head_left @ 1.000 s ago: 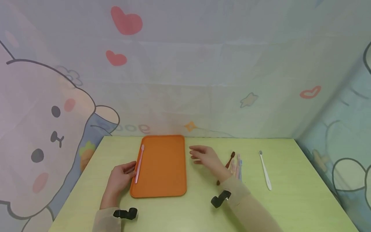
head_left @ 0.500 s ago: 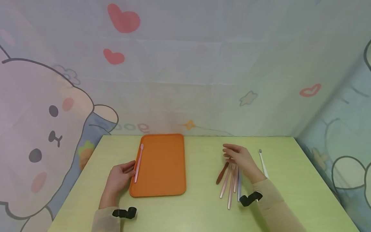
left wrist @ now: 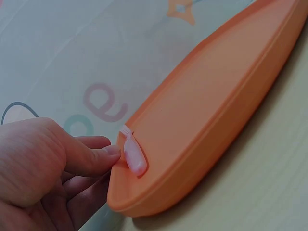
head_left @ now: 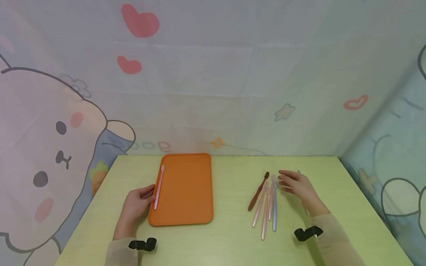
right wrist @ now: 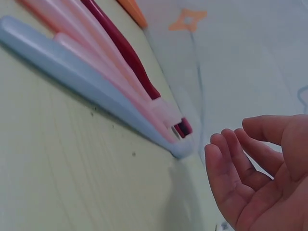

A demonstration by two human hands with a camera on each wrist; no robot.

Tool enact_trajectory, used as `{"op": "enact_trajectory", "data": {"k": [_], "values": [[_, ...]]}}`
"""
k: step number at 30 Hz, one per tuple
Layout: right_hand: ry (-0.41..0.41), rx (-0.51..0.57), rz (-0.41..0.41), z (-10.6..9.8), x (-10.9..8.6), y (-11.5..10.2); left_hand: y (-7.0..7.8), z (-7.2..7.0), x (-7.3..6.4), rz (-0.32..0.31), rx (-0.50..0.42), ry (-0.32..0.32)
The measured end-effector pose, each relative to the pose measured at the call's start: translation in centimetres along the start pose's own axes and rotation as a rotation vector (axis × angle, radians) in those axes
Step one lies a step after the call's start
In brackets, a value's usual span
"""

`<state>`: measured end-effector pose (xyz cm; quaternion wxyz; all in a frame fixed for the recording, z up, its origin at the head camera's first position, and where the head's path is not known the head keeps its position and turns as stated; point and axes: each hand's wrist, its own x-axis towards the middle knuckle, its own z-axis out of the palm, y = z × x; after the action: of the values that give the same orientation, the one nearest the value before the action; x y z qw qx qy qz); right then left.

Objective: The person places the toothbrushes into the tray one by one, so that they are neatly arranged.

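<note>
My left hand [head_left: 137,202] holds the left rim of an orange tray [head_left: 186,192], thumb on the edge and fingers at the outer side. A pink toothbrush [head_left: 158,188] lies in the tray along that rim, close to my thumb [left wrist: 96,156]. Over the table's right part, my right hand [head_left: 301,188] hovers with relaxed fingers and holds nothing. Left of it lie a brown toothbrush [head_left: 258,192], several pink toothbrushes [head_left: 264,218] and a blue toothbrush [head_left: 274,210]. A white toothbrush [head_left: 308,212] is mostly hidden by my right hand and wrist.
The light yellow-green table [head_left: 233,244] ends at a printed cloth backdrop [head_left: 206,74]. More cloth hangs along the right side. A black camera mount [head_left: 307,233] sits on the right wrist, another [head_left: 143,244] on the left.
My right hand has moved right, from beside the tray across the toothbrush bundle to near the white toothbrush. My left hand stays at the tray rim. The head view has shifted slightly.
</note>
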<state>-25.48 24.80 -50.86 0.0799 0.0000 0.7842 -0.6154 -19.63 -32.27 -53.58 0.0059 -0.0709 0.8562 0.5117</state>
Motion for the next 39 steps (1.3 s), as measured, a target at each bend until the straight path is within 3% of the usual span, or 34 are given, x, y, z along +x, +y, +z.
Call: {"op": "enact_trajectory", "data": {"k": [23, 31, 39], "values": [[0.090, -0.125, 0.036, -5.9, -3.2, 3.1, -0.1, 0.0, 0.1, 0.003, 0.011, 0.000], [0.108, -0.191, 0.064, -6.9, -3.9, 4.1, 0.2, 0.0, 0.0, 0.003, 0.020, -0.004], [0.131, -0.239, 0.065, -6.4, -3.8, 4.8, 0.0, 0.0, 0.1, 0.006, 0.023, -0.009]]}}
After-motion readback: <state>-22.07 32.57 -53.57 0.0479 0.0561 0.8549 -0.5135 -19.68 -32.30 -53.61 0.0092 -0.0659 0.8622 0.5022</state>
